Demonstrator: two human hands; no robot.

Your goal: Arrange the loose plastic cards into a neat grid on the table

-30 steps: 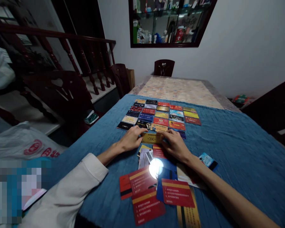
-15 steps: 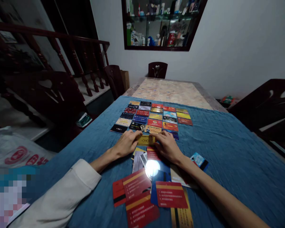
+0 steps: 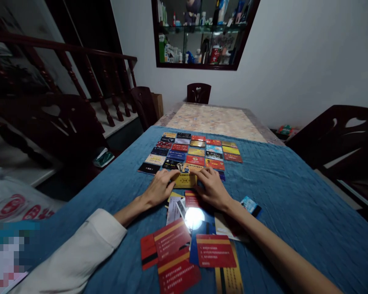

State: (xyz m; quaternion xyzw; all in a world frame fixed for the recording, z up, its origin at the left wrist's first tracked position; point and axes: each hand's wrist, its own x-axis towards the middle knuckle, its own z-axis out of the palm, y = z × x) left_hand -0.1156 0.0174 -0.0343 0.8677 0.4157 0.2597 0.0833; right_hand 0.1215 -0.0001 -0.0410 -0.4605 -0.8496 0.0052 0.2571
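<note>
A gold card [image 3: 185, 180] with dark print is held by its two ends, just at the near edge of the laid-out cards. My left hand [image 3: 160, 185] has thumb and fingers closed on its left end. On its right end are the closed fingers of my right hand [image 3: 213, 188]. Beyond the hands, rows of colourful cards [image 3: 196, 152] lie flat side by side, in columns. The right hand partly hides a dark blue card in the nearest row. Closer to me, loose red cards [image 3: 177, 271] overlap in a pile with blue, gold and white ones.
A blue cloth [image 3: 110, 196] covers the near part of the table, and the patterned tabletop [image 3: 213, 118] shows beyond it. A light-blue card [image 3: 250, 205] lies right of my forearm. Dark wooden chairs [image 3: 340, 134] stand around. A plastic bag [image 3: 15, 200] is at the left.
The camera view has turned slightly, so the scene sits a little further left. Both hands keep hold of the gold card, whose printed face shows a bit more fully.
</note>
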